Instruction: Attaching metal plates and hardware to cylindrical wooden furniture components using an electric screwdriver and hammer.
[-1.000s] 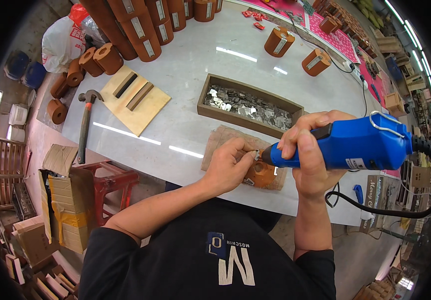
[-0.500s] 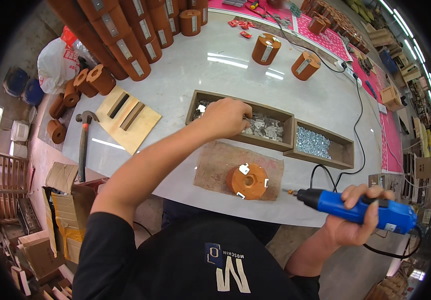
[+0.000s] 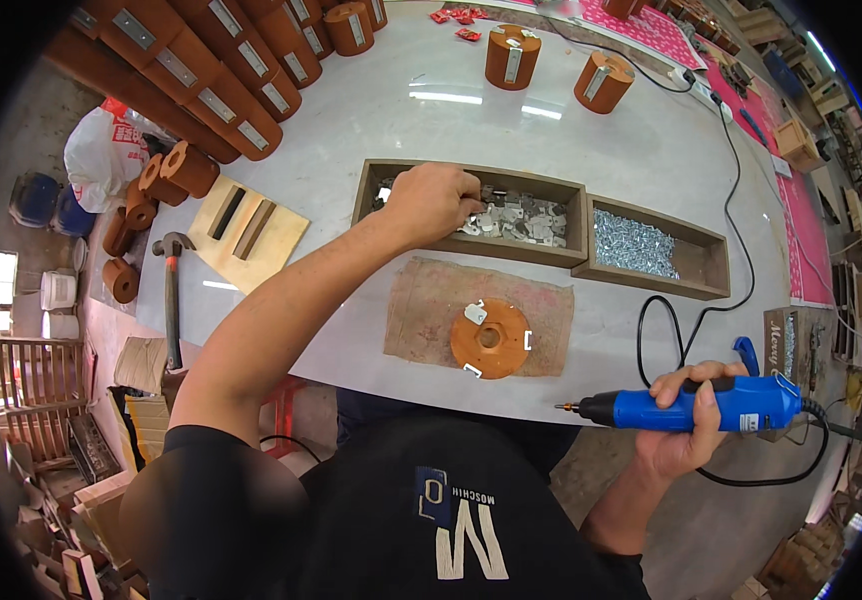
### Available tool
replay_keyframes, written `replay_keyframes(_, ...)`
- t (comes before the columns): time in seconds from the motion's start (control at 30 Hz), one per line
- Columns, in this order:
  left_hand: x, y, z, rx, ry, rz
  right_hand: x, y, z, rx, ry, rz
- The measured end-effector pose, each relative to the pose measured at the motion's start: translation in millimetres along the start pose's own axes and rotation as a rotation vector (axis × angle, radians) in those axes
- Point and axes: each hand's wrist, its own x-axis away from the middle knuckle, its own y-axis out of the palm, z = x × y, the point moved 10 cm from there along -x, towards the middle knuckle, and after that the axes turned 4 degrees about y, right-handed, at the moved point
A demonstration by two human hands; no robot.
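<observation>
My left hand [image 3: 431, 205] reaches into a long wooden box [image 3: 576, 250] of flat silvery metal plates [image 3: 521, 222]. Its fingers are curled together among the plates, and whatever they pinch is hidden. In my right hand [image 3: 686, 440] is a blue electric screwdriver [image 3: 721, 408], gripped around its body near the table's front edge. The bit points left. Between the hands, a round reddish-brown wooden piece [image 3: 506, 355] with a central hole rests on a brown cloth [image 3: 421, 320]. Small metal plates sit at several places on its rim.
Beside the plate box is a wooden box of screws [image 3: 631, 245]. A black cable [image 3: 741, 230] loops on the right. A hammer [image 3: 172, 300] and a board with two strips [image 3: 276, 240] lie left. Stacked brown wooden cylinders [image 3: 221, 105] stand behind; two more cylinders [image 3: 513, 58] stand far back.
The screwdriver has swung to a more level angle and come lower, nearer the table's front edge. My left hand stays in the plate box. The whole view has shifted slightly.
</observation>
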Motion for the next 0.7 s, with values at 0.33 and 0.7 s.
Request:
replay_keyframes(0.33, 124, -42, 145, 0.062, 0.581, 0.275, 16, -5, 14, -0.045, 0.105, 0.05)
replay_keyframes(0.7, 135, -39, 155, 0.078, 0.506, 0.167, 15, 16, 6, -0.146, 0.093, -0.039)
